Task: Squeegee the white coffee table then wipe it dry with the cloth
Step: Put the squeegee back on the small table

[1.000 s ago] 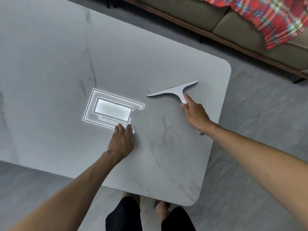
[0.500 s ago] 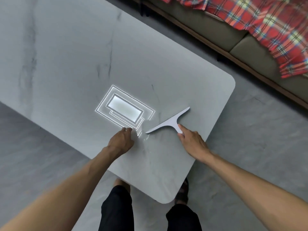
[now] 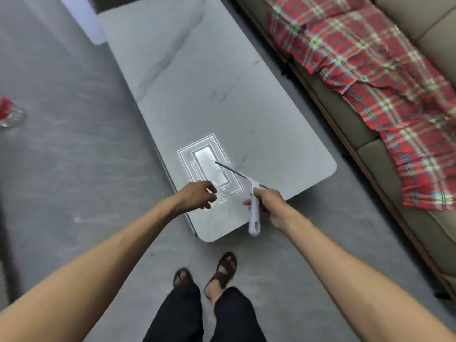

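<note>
The white marble-look coffee table (image 3: 259, 114) stretches away from me, its near corner just ahead of my feet. My right hand (image 3: 267, 206) grips the white handle of the squeegee (image 3: 254, 215). The tool is lifted off the surface, and its thin blade (image 3: 232, 170) points up and left over a bright reflection of a ceiling light. My left hand (image 3: 199, 193) hovers over the near edge of the table with fingers loosely curled, holding nothing. No cloth is in view.
A sofa (image 3: 404, 154) with a red plaid blanket (image 3: 370, 77) runs along the table's right side, with a narrow strip of floor between. A clear object with red (image 3: 9, 114) sits on the grey floor at far left. My sandalled feet (image 3: 204, 275) stand at the table's near corner.
My right hand has drawn the squeegee back toward me and lifted it off the table. My left hand came off the surface. The view swung so the table now runs lengthwise.
</note>
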Demonstrator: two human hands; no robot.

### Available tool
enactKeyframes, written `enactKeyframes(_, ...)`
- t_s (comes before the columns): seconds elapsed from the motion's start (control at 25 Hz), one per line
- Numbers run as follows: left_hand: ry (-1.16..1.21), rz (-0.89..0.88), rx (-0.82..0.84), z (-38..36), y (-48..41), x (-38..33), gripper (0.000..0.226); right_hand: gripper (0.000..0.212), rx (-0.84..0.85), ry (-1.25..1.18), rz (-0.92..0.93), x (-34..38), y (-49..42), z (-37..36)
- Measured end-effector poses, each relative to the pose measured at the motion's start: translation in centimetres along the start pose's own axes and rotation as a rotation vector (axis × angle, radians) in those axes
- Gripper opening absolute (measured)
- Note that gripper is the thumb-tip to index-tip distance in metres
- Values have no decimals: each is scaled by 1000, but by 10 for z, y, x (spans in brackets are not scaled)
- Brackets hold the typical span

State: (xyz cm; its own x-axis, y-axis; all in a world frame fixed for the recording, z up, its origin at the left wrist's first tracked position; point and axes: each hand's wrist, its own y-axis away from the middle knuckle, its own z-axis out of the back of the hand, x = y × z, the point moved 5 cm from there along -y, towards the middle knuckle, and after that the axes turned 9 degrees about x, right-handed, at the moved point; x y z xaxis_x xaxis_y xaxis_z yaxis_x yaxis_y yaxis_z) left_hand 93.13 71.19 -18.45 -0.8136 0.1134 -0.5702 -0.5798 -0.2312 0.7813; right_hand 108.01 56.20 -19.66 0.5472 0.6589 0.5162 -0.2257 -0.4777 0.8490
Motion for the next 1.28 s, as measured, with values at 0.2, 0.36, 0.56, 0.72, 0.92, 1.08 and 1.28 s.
enactKeyframes(0.2,306,-64,-105,-24,121,25,14,22,166,-102,52,-10,62,-79)
enactKeyframes(0.36,291,-105,-180,-65,216,54,27,12,278,73,145,-38,132,-151)
enactKeyframes(0.56,365,-141,-321,-153,358,109,12,15,385,296,225,-125,248,-217)
enactKeyframes(0.72,426,-77,-417,-223,451,155,17,23,517,475,208,-207,323,-251)
enactKeyframes(0.92,491,26,-561,-334,551,222,16,24,725,763,167,-322,409,-277)
enactKeyframes(1.08,631,86,-660,-436,602,258,18,24,816,897,162,-406,454,-276)
enactKeyframes(1.28,775,171,-713,-556,664,304,12,26,881,1003,74,-522,509,-280)
